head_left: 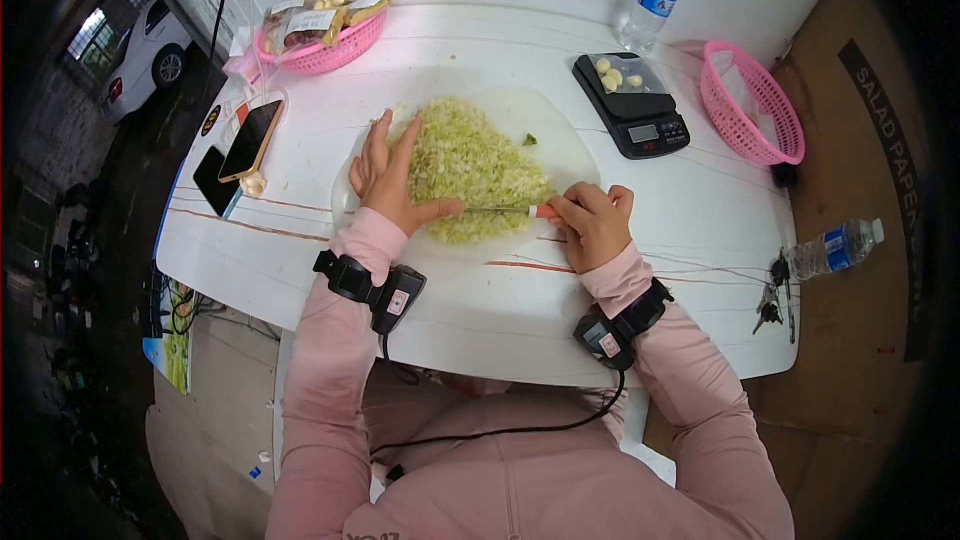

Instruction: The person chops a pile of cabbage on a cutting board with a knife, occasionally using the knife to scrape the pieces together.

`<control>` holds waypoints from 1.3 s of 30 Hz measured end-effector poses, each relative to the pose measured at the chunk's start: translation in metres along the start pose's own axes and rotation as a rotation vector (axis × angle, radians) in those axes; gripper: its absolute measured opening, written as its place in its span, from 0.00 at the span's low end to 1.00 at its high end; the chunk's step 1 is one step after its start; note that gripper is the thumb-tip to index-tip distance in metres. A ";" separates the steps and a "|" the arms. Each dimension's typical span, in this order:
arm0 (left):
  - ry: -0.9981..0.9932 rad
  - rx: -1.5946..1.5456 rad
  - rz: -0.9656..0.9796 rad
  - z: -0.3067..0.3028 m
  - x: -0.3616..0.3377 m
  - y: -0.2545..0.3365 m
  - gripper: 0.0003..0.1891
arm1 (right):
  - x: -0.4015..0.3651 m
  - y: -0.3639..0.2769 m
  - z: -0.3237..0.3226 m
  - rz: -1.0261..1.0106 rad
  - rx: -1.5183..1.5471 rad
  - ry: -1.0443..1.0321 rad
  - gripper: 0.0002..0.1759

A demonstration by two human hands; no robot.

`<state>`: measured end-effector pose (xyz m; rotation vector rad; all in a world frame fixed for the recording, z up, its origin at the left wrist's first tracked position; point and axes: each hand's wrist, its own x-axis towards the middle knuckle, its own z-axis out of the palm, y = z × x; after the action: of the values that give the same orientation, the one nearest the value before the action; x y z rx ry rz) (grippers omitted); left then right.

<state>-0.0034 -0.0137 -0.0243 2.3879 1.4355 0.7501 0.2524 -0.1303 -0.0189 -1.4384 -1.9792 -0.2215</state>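
A heap of finely chopped pale-green cabbage [470, 160] lies on a translucent white cutting board [572, 140]. My right hand [597, 227] is closed round the red handle of a knife [505, 209], whose thin blade points left across the lower part of the heap. At the heap's left side my left hand [395, 180] rests with its fingers spread, the thumb stretched toward the blade's tip. A small dark-green leaf piece [529, 140] sits apart on the board's right side.
Bagged garlic fills a pink basket [345, 48] at the back left; two phones [250, 140] lie nearby. Behind the board to the right are a black scale [650, 135] with bagged cloves, a bottle [650, 5] and another pink basket [755, 110]. Keys [770, 300] and a bottle [835, 248] lie right.
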 end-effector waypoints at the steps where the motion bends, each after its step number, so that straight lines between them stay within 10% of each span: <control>1: 0.008 -0.011 0.020 0.001 0.001 -0.002 0.64 | 0.000 0.000 0.000 -0.007 -0.005 0.017 0.17; 39: 0.021 0.027 0.139 -0.009 -0.001 -0.002 0.67 | 0.003 -0.007 -0.013 -0.083 -0.013 0.063 0.19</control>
<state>-0.0103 -0.0136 -0.0177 2.5286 1.3062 0.7956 0.2509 -0.1371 -0.0053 -1.3429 -1.9913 -0.3128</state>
